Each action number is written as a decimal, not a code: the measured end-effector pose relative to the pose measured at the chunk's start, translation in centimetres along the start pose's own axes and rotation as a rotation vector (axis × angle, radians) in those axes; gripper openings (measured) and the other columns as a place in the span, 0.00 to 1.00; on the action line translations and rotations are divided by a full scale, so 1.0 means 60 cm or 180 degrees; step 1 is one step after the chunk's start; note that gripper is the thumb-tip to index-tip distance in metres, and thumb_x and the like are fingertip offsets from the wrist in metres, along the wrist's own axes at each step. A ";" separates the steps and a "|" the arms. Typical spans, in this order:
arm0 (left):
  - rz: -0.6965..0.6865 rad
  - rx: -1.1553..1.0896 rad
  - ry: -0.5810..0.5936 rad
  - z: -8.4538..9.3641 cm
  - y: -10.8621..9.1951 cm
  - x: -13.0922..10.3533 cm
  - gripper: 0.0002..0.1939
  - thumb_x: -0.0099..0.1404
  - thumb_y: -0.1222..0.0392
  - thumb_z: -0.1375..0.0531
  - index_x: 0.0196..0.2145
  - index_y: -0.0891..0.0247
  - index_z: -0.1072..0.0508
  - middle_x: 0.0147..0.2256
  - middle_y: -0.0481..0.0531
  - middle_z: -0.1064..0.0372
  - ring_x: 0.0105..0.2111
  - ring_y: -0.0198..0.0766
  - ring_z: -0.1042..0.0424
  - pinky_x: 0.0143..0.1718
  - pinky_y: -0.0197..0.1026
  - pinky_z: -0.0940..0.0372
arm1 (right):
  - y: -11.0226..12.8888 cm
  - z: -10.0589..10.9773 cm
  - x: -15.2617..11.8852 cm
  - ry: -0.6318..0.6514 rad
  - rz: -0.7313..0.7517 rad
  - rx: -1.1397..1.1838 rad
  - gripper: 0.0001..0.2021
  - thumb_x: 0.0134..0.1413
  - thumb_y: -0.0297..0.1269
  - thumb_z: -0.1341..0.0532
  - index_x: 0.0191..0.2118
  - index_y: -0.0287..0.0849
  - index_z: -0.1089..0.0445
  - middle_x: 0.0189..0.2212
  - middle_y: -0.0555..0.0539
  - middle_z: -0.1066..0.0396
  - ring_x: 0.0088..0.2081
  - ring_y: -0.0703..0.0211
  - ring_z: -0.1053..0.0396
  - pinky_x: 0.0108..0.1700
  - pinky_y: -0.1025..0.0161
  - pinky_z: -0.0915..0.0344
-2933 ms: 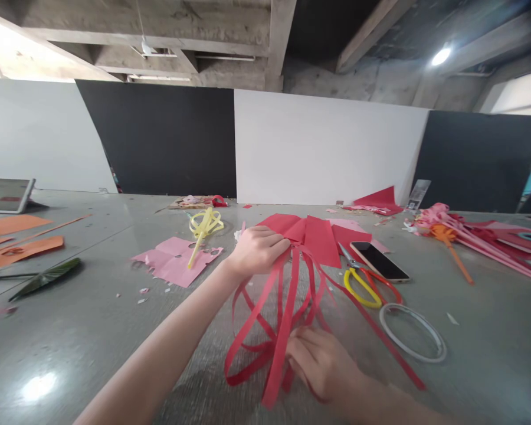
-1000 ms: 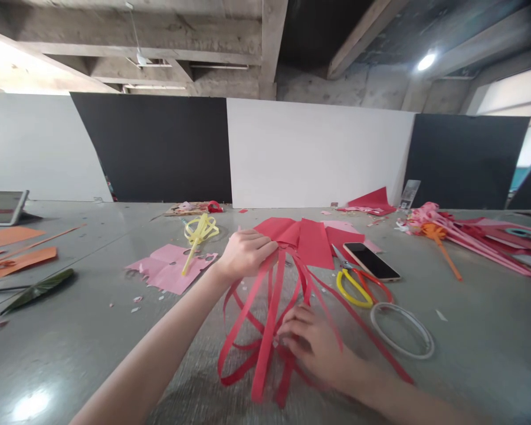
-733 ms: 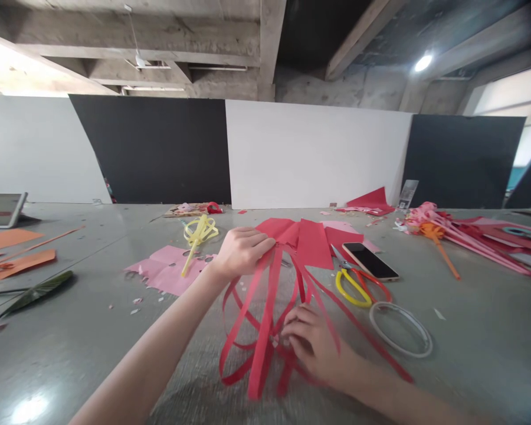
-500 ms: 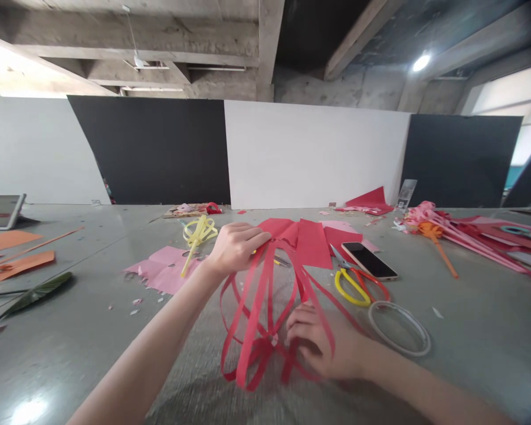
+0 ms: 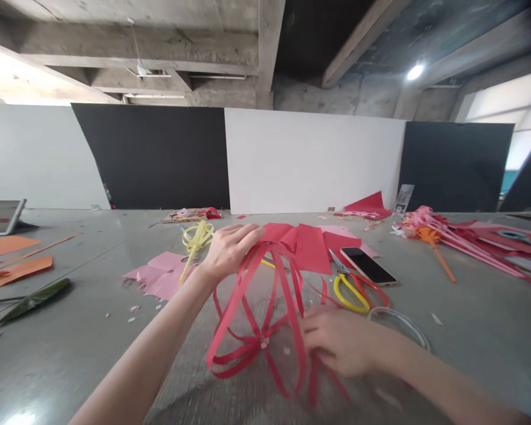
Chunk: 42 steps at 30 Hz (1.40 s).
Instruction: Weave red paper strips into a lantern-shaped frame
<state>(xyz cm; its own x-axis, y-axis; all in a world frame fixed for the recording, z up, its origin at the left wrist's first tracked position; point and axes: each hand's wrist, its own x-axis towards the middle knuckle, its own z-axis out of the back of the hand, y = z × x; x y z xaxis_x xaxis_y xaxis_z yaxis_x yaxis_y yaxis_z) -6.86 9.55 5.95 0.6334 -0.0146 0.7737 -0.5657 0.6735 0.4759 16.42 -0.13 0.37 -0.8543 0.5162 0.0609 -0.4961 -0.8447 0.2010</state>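
Observation:
In front of me is a red paper-strip lantern [image 5: 234,316], its looped strips joined at a small centre on the lower side. My left hand [image 5: 232,249] is closed around its upper end, where the strips gather; the fingertips are partly hidden. My right hand [image 5: 336,339] is at the right of the loops, fingers curled against loose red strips and slightly blurred. Strip ends hang below that hand; whether it grips one is hard to see, but fingers and thumb are pinched together there. Red paper sheets [image 5: 312,248] lie just behind the lantern.
Right of the lantern lie scissors [image 5: 351,292] with yellow and red handles, a phone [image 5: 369,265] and a clear tape roll [image 5: 400,321]. At left are a yellow paper flower [image 5: 197,237], pink paper [image 5: 159,273], a green leaf [image 5: 35,302] and orange paper [image 5: 17,273]. Paper flowers [image 5: 425,224] lie far right.
My right hand has moved a little right, away from the lantern's centre, with loose strips beside it. The loops have turned and spread; my left hand stays at the top.

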 end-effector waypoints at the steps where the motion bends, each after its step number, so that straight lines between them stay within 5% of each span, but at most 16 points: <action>1: -0.0012 0.0024 0.0000 0.001 -0.001 0.000 0.08 0.60 0.60 0.50 0.38 0.64 0.38 0.33 0.54 0.30 0.29 0.37 0.31 0.29 0.37 0.39 | 0.005 0.011 -0.004 0.0041 0.0042 0.0133 0.11 0.41 0.21 0.45 0.30 0.41 0.29 0.32 0.49 0.29 0.37 0.59 0.34 0.42 0.64 0.40; 5: -0.0117 0.0055 -0.0086 0.005 -0.004 0.003 0.04 0.61 0.62 0.51 0.34 0.63 0.39 0.32 0.55 0.31 0.29 0.36 0.31 0.30 0.38 0.38 | 0.027 0.077 -0.026 -0.0024 0.0120 0.0893 0.12 0.41 0.22 0.42 0.33 0.41 0.29 0.33 0.51 0.28 0.37 0.64 0.33 0.43 0.68 0.40; 9: -0.0071 -0.0011 -0.0211 0.008 -0.007 0.005 0.02 0.60 0.63 0.51 0.32 0.63 0.40 0.31 0.56 0.31 0.28 0.36 0.31 0.28 0.37 0.38 | 0.024 0.140 -0.035 -0.0957 -0.0631 0.1286 0.05 0.50 0.33 0.44 0.31 0.44 0.30 0.28 0.51 0.30 0.31 0.64 0.33 0.34 0.66 0.37; 13: -0.0111 -0.0069 -0.0160 0.006 -0.011 0.004 0.04 0.62 0.64 0.53 0.31 0.63 0.40 0.30 0.56 0.31 0.28 0.36 0.31 0.28 0.37 0.37 | -0.007 0.162 -0.022 -0.2043 -0.0729 0.1849 0.06 0.52 0.37 0.45 0.32 0.43 0.32 0.26 0.50 0.32 0.20 0.69 0.40 0.20 0.70 0.43; 18: -0.0158 -0.0171 -0.0329 0.005 -0.022 0.007 0.03 0.62 0.66 0.53 0.31 0.64 0.40 0.30 0.56 0.31 0.28 0.36 0.32 0.29 0.38 0.37 | -0.023 0.175 0.000 -0.2050 -0.0439 0.1895 0.08 0.54 0.36 0.48 0.33 0.41 0.33 0.27 0.49 0.32 0.18 0.70 0.43 0.17 0.69 0.45; 22: -0.0166 -0.0261 -0.0353 0.006 -0.034 0.014 0.05 0.63 0.65 0.54 0.32 0.63 0.41 0.30 0.56 0.32 0.29 0.36 0.32 0.29 0.38 0.37 | -0.006 0.173 0.023 -0.2234 -0.0218 0.0815 0.05 0.48 0.33 0.42 0.34 0.44 0.32 0.34 0.50 0.32 0.32 0.64 0.35 0.33 0.66 0.36; 25: 0.0015 -0.0398 -0.0472 0.000 -0.042 0.015 0.03 0.62 0.65 0.53 0.32 0.63 0.41 0.30 0.55 0.33 0.30 0.36 0.33 0.29 0.38 0.37 | 0.004 0.160 0.042 -0.1919 0.0213 0.0169 0.14 0.44 0.25 0.40 0.39 0.47 0.34 0.42 0.51 0.36 0.45 0.61 0.39 0.47 0.61 0.41; 33: 0.0198 -0.0762 -0.0488 -0.016 -0.054 0.012 0.06 0.63 0.60 0.55 0.30 0.61 0.42 0.30 0.53 0.35 0.27 0.35 0.36 0.28 0.37 0.38 | -0.001 0.118 0.074 -0.2333 0.0592 -0.0555 0.10 0.52 0.27 0.47 0.39 0.44 0.33 0.39 0.47 0.35 0.44 0.59 0.40 0.46 0.58 0.40; 42: 0.0647 -0.1075 -0.0363 -0.013 -0.056 0.017 0.05 0.63 0.62 0.54 0.29 0.61 0.42 0.29 0.50 0.35 0.28 0.34 0.35 0.28 0.37 0.39 | -0.004 0.097 0.076 -0.2697 0.0534 -0.1603 0.14 0.51 0.25 0.47 0.45 0.37 0.36 0.41 0.44 0.33 0.46 0.55 0.41 0.48 0.56 0.41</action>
<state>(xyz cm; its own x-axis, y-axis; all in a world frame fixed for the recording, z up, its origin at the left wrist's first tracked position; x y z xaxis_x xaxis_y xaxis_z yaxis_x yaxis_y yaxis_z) -3.90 7.83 4.82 0.4533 0.0746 0.8882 -0.4560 0.8756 0.1592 13.56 3.25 6.31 -0.6238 0.1497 0.7671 -0.5548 -0.7761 -0.2998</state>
